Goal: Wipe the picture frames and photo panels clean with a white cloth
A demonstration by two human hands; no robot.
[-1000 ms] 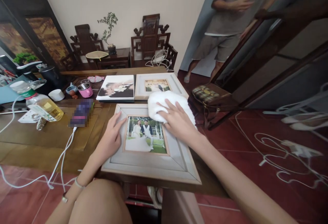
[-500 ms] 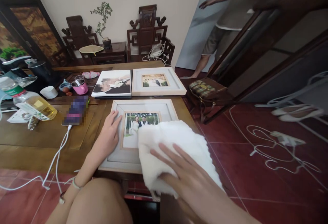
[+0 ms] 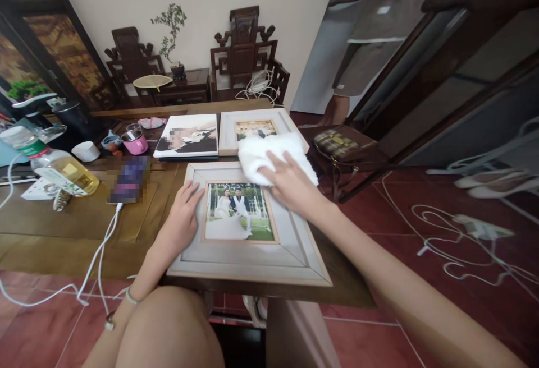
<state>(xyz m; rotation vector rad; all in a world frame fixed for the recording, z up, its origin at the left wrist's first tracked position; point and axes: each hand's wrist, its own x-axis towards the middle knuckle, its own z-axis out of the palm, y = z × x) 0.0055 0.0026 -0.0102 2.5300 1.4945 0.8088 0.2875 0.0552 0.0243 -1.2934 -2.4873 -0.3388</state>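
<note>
A light wooden picture frame (image 3: 252, 258) with a photo of two people lies face up on the table near my knees. My left hand (image 3: 182, 214) grips its left edge, fingers laid over the rim. White fluffy cloth (image 3: 252, 157) is bunched under my right hand (image 3: 290, 183), whose fingers press into it. The cloth covers the frame's upper right corner and overlaps the near edge of a second picture frame (image 3: 229, 132) behind it. Left of that second frame lies a photo panel (image 3: 185, 138) with a white edge.
On the wooden table (image 3: 155, 233) at left are a phone (image 3: 128, 180) on a white cable, a bottle of yellow liquid (image 3: 63, 169), a pink cup (image 3: 135, 142) and a white cup (image 3: 86, 151). A plaid bag (image 3: 337, 142) sits right of the table. A person (image 3: 374, 42) stands beyond.
My right hand has moved the cloth away from me, from the frame's lower right to its upper right corner, uncovering the photo. My left hand stays on the left edge. The person behind has shifted.
</note>
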